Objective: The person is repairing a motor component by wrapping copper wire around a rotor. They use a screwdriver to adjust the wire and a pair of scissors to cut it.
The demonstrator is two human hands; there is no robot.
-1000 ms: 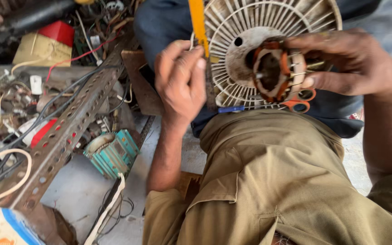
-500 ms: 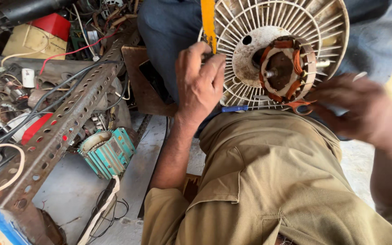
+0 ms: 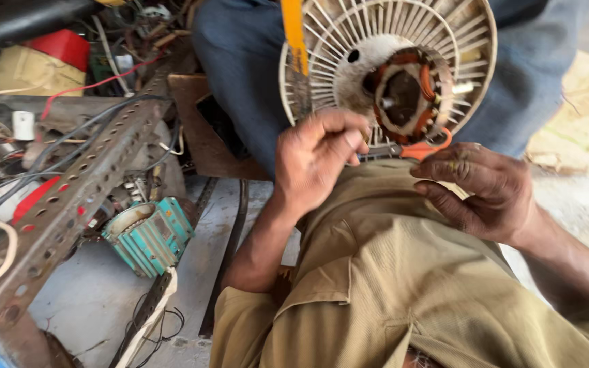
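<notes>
Looking down at a round white fan guard (image 3: pixel 349 41) propped at the far side against a blue-trousered leg (image 3: pixel 240 75), with a copper-wound motor core (image 3: pixel 407 92) sitting at its middle. Holding the left hand (image 3: pixel 318 160) just near of the guard's left edge, fingers curled loosely inward with thumb and fingertips pinched close together; impossible to tell whether anything thin is caught between them. Standing just beyond that hand, a yellow-handled tool (image 3: pixel 294 41) rising upright across the guard's ribs. Resting the right hand (image 3: pixel 482 191) to the right, near of the guard, palm down and fingers half bent, not closed on anything, hovering just beside the orange-handled pliers (image 3: pixel 414 148) lying under the core. Spreading across the near right, a knee in khaki trousers (image 3: pixel 390 286) beneath both hands. Lying to the left, well apart from the hands, a teal motor housing (image 3: pixel 151 235) on the grey floor, beside a perforated metal angle bar (image 3: pixel 69 204) running diagonally, with tangled wires (image 3: pixel 8 170) and a red box (image 3: pixel 66 48) crowding the far left.
</notes>
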